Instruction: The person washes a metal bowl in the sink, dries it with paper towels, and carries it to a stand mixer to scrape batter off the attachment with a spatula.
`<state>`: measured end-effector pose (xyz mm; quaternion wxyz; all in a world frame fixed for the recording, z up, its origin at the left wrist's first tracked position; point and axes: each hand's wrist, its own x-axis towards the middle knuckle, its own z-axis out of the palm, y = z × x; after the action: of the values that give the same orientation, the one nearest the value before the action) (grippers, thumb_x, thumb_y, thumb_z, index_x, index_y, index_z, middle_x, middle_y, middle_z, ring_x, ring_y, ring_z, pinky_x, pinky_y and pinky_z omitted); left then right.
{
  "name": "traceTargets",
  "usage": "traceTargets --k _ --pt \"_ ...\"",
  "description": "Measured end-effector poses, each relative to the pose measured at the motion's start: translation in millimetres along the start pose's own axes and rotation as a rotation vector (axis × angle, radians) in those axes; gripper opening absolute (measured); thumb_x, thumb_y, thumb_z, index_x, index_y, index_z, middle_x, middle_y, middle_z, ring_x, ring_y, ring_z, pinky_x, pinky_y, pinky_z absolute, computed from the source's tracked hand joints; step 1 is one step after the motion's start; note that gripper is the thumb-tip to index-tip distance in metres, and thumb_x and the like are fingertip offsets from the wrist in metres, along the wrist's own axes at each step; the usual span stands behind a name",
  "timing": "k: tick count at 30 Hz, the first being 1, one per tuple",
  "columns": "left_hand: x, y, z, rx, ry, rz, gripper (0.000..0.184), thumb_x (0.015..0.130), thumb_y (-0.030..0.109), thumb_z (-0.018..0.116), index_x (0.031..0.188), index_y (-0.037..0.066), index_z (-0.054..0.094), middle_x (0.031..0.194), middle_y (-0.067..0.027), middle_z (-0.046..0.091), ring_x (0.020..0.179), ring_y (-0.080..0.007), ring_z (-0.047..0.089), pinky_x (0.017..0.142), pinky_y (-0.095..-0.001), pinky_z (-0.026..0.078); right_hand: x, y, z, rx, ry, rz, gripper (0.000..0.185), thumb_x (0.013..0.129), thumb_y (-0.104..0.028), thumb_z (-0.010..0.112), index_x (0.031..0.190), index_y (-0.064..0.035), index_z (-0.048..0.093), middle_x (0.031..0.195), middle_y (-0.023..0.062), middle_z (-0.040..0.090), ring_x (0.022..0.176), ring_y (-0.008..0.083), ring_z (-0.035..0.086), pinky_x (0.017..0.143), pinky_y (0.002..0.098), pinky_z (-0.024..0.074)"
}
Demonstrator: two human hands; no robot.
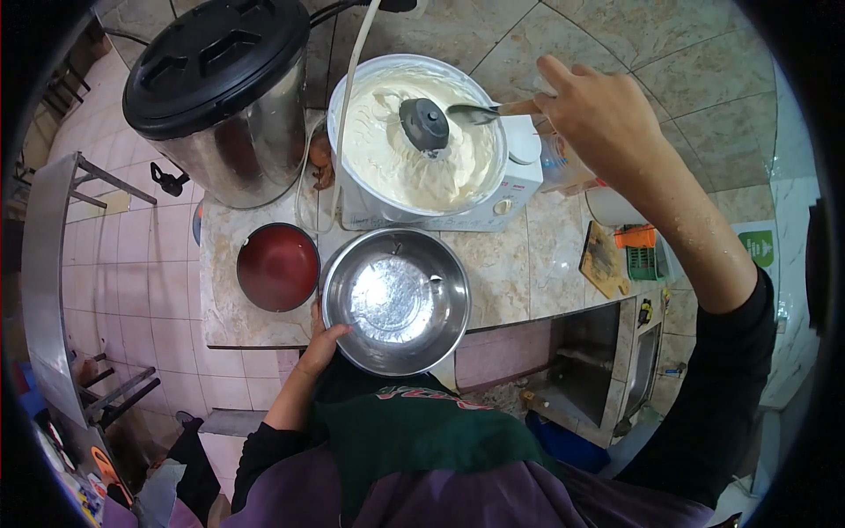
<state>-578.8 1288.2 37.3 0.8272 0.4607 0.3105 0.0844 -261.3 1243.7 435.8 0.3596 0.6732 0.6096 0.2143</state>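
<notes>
My right hand (572, 97) grips the handle of a spoon (473, 114), whose dark bowl end is over the cream (378, 141) near the mixer's hub (424, 123). The cream fills a white mixing bowl (499, 180) on a white mixer base (519, 198). With its thumb on the rim, my left hand (321, 348) holds a steel bowl (396, 299) at the counter's front edge. That bowl has nothing in it but a few small marks. Just left of it sits a red bowl (277, 267) with a dark rim.
A large steel container (229, 163) with a black lid stands at the back left. A cable (348, 106) hangs beside the mixer. To the right are a cutting board (604, 260) and a green basket (644, 262). A metal table (48, 264) stands at far left.
</notes>
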Motion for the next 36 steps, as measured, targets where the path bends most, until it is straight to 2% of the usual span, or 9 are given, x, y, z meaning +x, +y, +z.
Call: traceTargets --k 5,8,11,21,27,30,32,33,36 --pt "-2 4 4 -0.021 0.006 -0.008 0.077 0.065 0.011 0.062 0.134 0.002 0.029 0.124 -0.0095 0.032 0.121 -0.0233 0.033 0.104 -0.0333 0.027 4 16 18 -0.175 0.189 -0.104 0.023 0.074 -0.014 0.065 0.096 -0.0200 0.070 0.097 -0.0006 0.051 0.086 0.0120 0.056 0.064 0.0255 0.0490" --pt "0 -2 1 -0.036 0.005 -0.002 0.078 0.064 0.010 0.063 0.134 0.002 0.028 0.124 -0.0102 0.032 0.121 -0.0234 0.032 0.104 -0.0332 0.027 20 33 31 -0.147 0.393 -0.194 0.028 0.073 -0.014 0.065 0.100 -0.0196 0.068 0.095 -0.0022 0.048 0.087 0.0103 0.052 0.068 0.0244 0.0479" --pt "1 -9 -2 -0.012 0.011 0.017 0.079 0.063 0.010 0.063 0.133 0.002 0.027 0.125 -0.0109 0.032 0.122 -0.0235 0.032 0.105 -0.0333 0.026 42 43 44 -0.242 0.484 -0.259 0.026 0.072 -0.015 0.066 0.097 -0.0193 0.069 0.095 -0.0027 0.046 0.087 0.0099 0.051 0.069 0.0226 0.0469" --pt "1 2 1 0.028 0.001 -0.004 0.084 0.061 0.013 0.063 0.134 0.002 0.024 0.127 -0.0109 0.031 0.125 -0.0243 0.029 0.108 -0.0352 0.021 79 62 83 -0.224 0.512 -0.327 0.034 0.071 -0.016 0.064 0.105 -0.0207 0.064 0.096 -0.0023 0.044 0.091 0.0106 0.051 0.071 0.0236 0.0468" --pt "3 -8 -3 -0.004 0.003 -0.007 0.086 0.060 0.015 0.064 0.135 0.002 0.023 0.127 -0.0107 0.030 0.126 -0.0244 0.029 0.108 -0.0357 0.021 38 65 107 -0.042 0.366 -0.212 0.034 0.071 -0.013 0.060 0.104 -0.0190 0.065 0.099 -0.0002 0.048 0.091 0.0141 0.054 0.069 0.0292 0.0491" --pt "3 -9 -3 -0.037 0.010 -0.017 0.086 0.061 0.013 0.064 0.136 0.003 0.023 0.127 -0.0110 0.032 0.124 -0.0245 0.032 0.107 -0.0356 0.024 12 55 104 0.019 0.227 -0.108 0.030 0.073 -0.012 0.060 0.102 -0.0174 0.066 0.100 0.0022 0.049 0.088 0.0174 0.057 0.069 0.0318 0.0502" --pt "1 -2 0 -0.032 0.010 -0.015 0.085 0.061 0.011 0.063 0.136 0.003 0.023 0.126 -0.0112 0.033 0.123 -0.0244 0.033 0.106 -0.0353 0.025 -1 41 96 0.043 -0.012 0.028 0.035 0.076 -0.009 0.056 0.108 -0.0199 0.065 0.103 0.0035 0.050 0.091 0.0198 0.058 0.069 0.0316 0.0511" --pt "0 0 1 -0.030 0.012 -0.009 0.084 0.062 0.010 0.063 0.136 0.003 0.023 0.126 -0.0114 0.034 0.121 -0.0243 0.034 0.105 -0.0350 0.027 -7 33 92 0.045 -0.014 0.031 0.035 0.076 -0.009 0.056 0.108 -0.0199 0.065 0.103 0.0035 0.050 0.091 0.0198 0.058 0.069 0.0316 0.0511" --pt "-1 1 2 -0.041 0.025 -0.032 0.083 0.063 0.008 0.063 0.135 0.003 0.024 0.126 -0.0117 0.036 0.120 -0.0241 0.036 0.103 -0.0347 0.029 -16 8 74 0.142 -0.085 0.086 0.025 0.079 -0.009 0.056 0.101 -0.0128 0.067 0.104 0.0069 0.051 0.088 0.0235 0.060 0.067 0.0341 0.0516"
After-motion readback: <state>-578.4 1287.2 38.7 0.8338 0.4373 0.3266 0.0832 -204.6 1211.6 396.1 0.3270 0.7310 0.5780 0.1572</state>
